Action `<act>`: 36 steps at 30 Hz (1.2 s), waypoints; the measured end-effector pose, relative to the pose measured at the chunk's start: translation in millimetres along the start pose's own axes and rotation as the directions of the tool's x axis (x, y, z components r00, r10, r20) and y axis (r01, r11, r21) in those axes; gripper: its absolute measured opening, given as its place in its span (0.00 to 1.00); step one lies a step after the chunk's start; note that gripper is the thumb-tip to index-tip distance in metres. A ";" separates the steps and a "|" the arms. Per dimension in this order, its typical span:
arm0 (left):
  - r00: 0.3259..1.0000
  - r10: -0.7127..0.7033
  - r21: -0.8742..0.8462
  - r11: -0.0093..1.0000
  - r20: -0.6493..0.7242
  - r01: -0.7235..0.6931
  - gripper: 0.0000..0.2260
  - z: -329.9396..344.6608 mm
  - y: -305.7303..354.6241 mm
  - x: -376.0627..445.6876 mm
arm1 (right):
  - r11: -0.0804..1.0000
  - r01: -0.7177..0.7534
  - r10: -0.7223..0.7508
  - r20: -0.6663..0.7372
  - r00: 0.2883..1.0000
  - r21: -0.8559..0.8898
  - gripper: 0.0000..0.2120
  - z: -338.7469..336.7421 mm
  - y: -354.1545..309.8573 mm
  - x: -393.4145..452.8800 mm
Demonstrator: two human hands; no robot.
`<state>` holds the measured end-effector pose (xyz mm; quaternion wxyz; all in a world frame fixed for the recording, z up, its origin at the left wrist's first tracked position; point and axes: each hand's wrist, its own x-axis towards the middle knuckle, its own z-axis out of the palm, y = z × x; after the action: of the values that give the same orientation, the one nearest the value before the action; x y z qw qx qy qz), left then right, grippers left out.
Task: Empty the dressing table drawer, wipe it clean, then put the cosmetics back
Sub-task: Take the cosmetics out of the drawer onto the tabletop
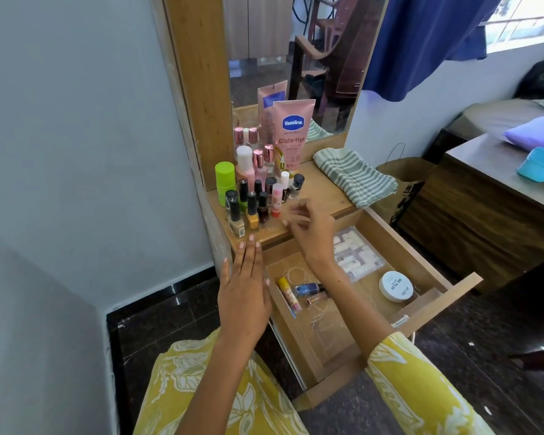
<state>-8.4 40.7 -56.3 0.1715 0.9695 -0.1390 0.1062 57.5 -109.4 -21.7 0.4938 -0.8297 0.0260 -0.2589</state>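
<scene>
one Vaseline tube (292, 135), one striped towel (354, 177), one white jar (395, 286)

I am wearing a mustard-yellow garment printed with pale cream leaves and blossoms. Its right sleeve (421, 390) is showing toward five o'clock, ending partway along my forearm, with the same leafy pattern running over it. The body of the garment (201, 397) is spreading across six to seven o'clock. My left grip (244, 296) and right grip (311, 233) are bare, with no rings or bangles showing, and the nails are wearing a pale pink polish.
</scene>
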 end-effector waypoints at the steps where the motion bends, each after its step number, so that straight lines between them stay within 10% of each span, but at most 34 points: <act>1: 1.000 0.002 0.000 1.000 0.000 -0.002 0.28 0.0 -0.1 -0.2 | 0.997 0.052 -0.052 -0.003 0.999 -0.058 0.09 -9.0 3.5 -4.2; 4: 1.000 0.010 0.016 1.000 0.009 -0.010 0.28 0.1 -0.5 -1.0 | 0.956 0.213 -0.169 0.214 0.962 -0.203 0.05 -36.9 14.4 -17.8; 8: 1.000 0.013 0.024 1.000 0.013 -0.013 0.29 1.0 -0.6 -1.3 | 0.760 0.309 0.192 0.652 0.733 -0.572 0.13 -51.6 34.9 -26.9; 19: 1.000 0.001 0.034 0.999 0.016 -0.002 0.29 -3.2 1.9 -2.0 | 0.540 0.549 0.283 0.752 0.595 -0.638 0.13 -39.3 43.5 -38.7; 30: 1.000 -0.002 0.023 1.000 0.020 0.002 0.28 -10.0 4.9 -2.7 | 0.819 0.209 0.170 0.574 0.801 -0.535 0.08 -52.3 7.8 -20.1; 36: 0.999 -0.016 0.028 0.999 0.033 0.015 0.28 -9.4 6.0 -2.6 | 0.962 -0.007 0.051 0.153 0.987 -0.275 0.11 -51.6 -20.4 11.5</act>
<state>-14.2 39.2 -46.5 0.1565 0.9745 -0.1327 0.0905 39.6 -144.0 19.4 0.3789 -0.9074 0.0342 -0.1788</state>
